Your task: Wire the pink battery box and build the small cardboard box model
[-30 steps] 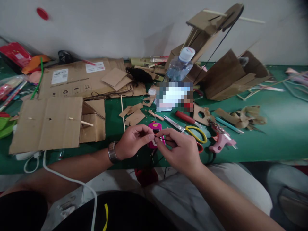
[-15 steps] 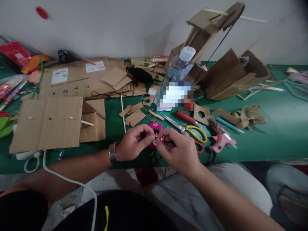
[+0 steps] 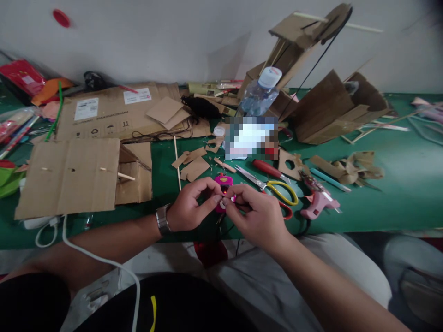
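Observation:
Over the table's front edge my two hands meet, fingertips almost touching. My left hand (image 3: 194, 203), with a metal-banded watch (image 3: 162, 219) at the wrist, pinches thumb and forefinger together. My right hand (image 3: 259, 214) is closed in a pinch as well, with a thin black cord (image 3: 244, 203) running through its fingers. The cord's end between the fingertips is too small to make out clearly. Just behind the fingertips lies a bright pink case (image 3: 221, 180) with a dark window and a small orange-red glow; the hands partly cover it.
Scissors (image 3: 273, 186), a red-handled tool (image 3: 265, 168) and a pink glue gun (image 3: 316, 200) lie to the right. Cardboard scraps (image 3: 195, 169) are behind the hands. A cardboard box (image 3: 65, 180) stands left, a bottle (image 3: 258, 99) and cardboard structure (image 3: 294, 34) behind. A white cable (image 3: 104, 259) crosses my left arm.
Both hands stay nearly in place, with only slight finger shifts at the pinch. The orange-red glow on the pink case shows more plainly than a second ago.

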`<state>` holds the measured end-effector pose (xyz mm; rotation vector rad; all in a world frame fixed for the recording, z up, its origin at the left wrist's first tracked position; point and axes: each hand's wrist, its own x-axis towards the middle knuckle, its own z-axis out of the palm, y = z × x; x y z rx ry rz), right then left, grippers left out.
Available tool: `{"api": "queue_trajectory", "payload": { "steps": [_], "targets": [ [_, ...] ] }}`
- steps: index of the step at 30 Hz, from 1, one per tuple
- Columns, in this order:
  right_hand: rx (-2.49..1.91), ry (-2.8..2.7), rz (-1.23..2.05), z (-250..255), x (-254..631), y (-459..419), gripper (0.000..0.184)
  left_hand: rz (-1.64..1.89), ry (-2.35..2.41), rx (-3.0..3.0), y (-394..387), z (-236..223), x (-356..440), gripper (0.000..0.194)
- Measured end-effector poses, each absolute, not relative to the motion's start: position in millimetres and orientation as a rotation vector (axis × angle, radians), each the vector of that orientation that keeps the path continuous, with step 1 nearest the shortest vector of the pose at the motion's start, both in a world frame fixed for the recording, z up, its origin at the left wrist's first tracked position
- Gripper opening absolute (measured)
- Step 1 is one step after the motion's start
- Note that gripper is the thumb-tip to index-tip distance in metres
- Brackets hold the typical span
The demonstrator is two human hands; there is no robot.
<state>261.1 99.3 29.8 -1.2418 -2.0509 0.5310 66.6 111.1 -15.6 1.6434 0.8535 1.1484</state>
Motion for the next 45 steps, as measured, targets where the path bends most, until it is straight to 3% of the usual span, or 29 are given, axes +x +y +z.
{"api": "queue_trajectory", "payload": {
  "steps": [14, 27, 38, 45],
  "targets": [
    [-1.300, -2.062, 0.521, 28, 258, 99, 0.005, 1.152, 0.882, 1.752, 107, -12, 70, 0.010],
    [-1.207, -2.121, 0.537, 26, 261, 98, 0.005, 1.063, 0.760, 1.372, 114, -16, 69, 0.025],
    [-1.227, -2.041, 0.597, 27, 263, 99, 0.007, 1.126, 0.772, 1.380, 116, -21, 69, 0.024],
    [-1.199, -2.054, 0.596, 29, 264, 100, 0.017, 1.084, 0.757, 1.375, 117, -15, 68, 0.024]
  ]
}}
